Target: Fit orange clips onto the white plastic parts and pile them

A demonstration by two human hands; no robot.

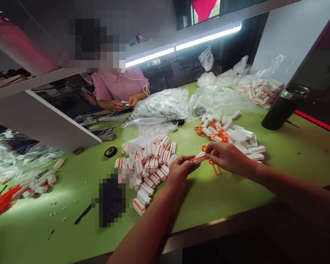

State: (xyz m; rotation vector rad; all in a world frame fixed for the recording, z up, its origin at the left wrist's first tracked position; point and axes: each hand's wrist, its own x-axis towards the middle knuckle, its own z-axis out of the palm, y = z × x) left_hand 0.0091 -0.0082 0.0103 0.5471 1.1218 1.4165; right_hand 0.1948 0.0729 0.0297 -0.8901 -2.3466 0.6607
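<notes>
A white plastic connector housing (199, 158) with an orange strip along it is held above the green table. My left hand (180, 169) grips its left end between thumb and fingers. At the other end, my right hand (222, 156) is closed, its fingertips pinching the housing's right end. Loose orange frame-shaped strips (216, 167) lie just below my right hand. Left of my hands is a pile of white housings with orange strips (151, 161). Beyond my right hand sits a heap of plain white housings (240, 135), with more orange strips (221, 135) among them.
A co-worker in a pink top (118, 86) works across the table. Clear bags of white parts (162, 104) lie between us. A dark tumbler (284, 108) stands at the right. Black tape (110, 151) and bundled wires (106, 134) lie left; a white panel (63, 121) slants there.
</notes>
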